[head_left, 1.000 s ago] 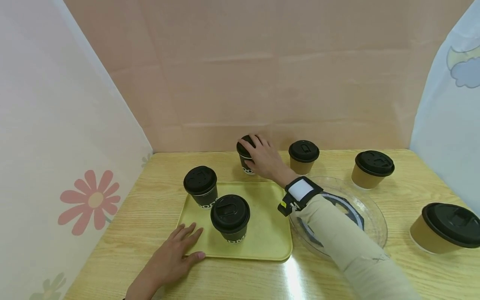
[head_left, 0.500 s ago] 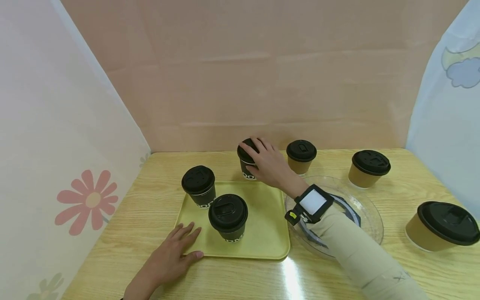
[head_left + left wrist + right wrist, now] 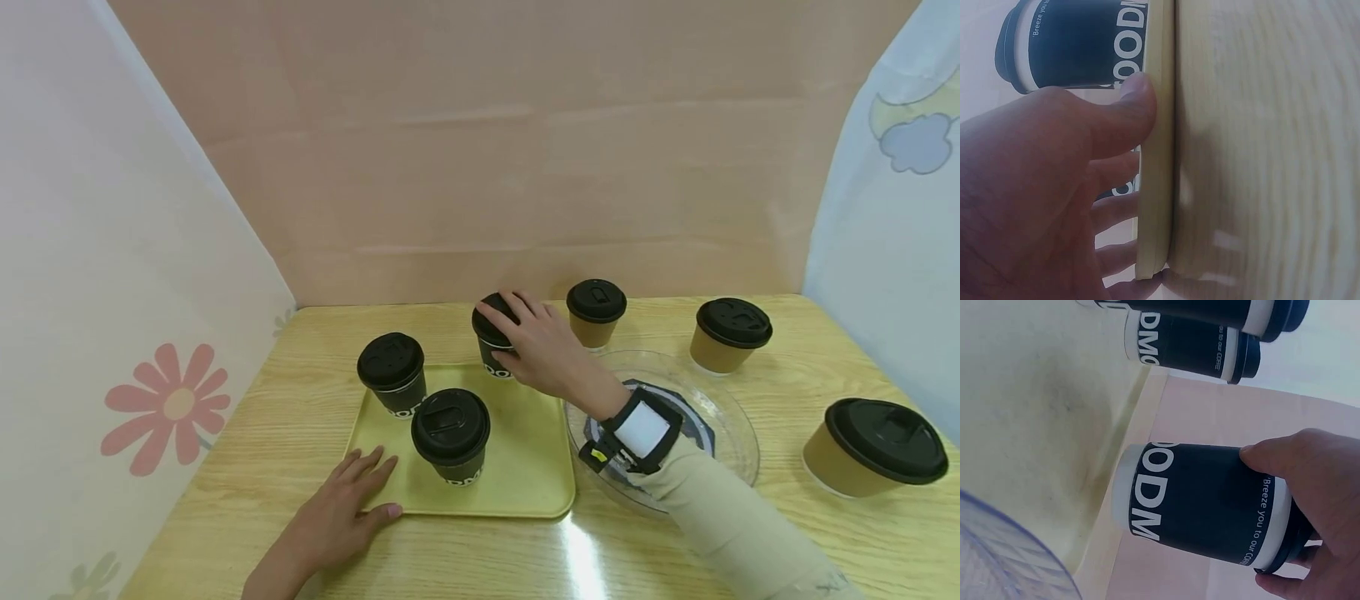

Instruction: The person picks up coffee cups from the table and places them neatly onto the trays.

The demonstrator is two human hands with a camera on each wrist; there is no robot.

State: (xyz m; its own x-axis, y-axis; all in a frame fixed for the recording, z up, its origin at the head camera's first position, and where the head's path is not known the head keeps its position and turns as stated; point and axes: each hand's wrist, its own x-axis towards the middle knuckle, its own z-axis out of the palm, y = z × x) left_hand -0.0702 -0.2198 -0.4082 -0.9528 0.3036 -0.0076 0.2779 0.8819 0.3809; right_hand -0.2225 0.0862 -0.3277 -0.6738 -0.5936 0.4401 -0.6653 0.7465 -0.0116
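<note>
My right hand (image 3: 543, 350) grips a black paper coffee cup (image 3: 1200, 500) from above, around its black lid. The cup's white base shows at the tray's far rim in the right wrist view. My left hand (image 3: 337, 508) rests on the near left corner of a yellow tray (image 3: 525, 483), fingers spread over its left edge and thumb (image 3: 1138, 100) on the near rim. Two more lidded black coffee cups stand upright on the tray: one at the far left (image 3: 397, 392), one nearer the middle (image 3: 457, 467).
A clear round plate (image 3: 738, 433) with a dark pattern lies right of the tray, under my right forearm. Brown lidded cups stand behind it (image 3: 591, 332), to its far right (image 3: 720, 350) and at the right (image 3: 847, 458). A beige backdrop (image 3: 465, 167) closes off the back.
My right hand has brought the gripped black cup toward me, from behind the tray to its far edge. The left hand stays on the tray corner.
</note>
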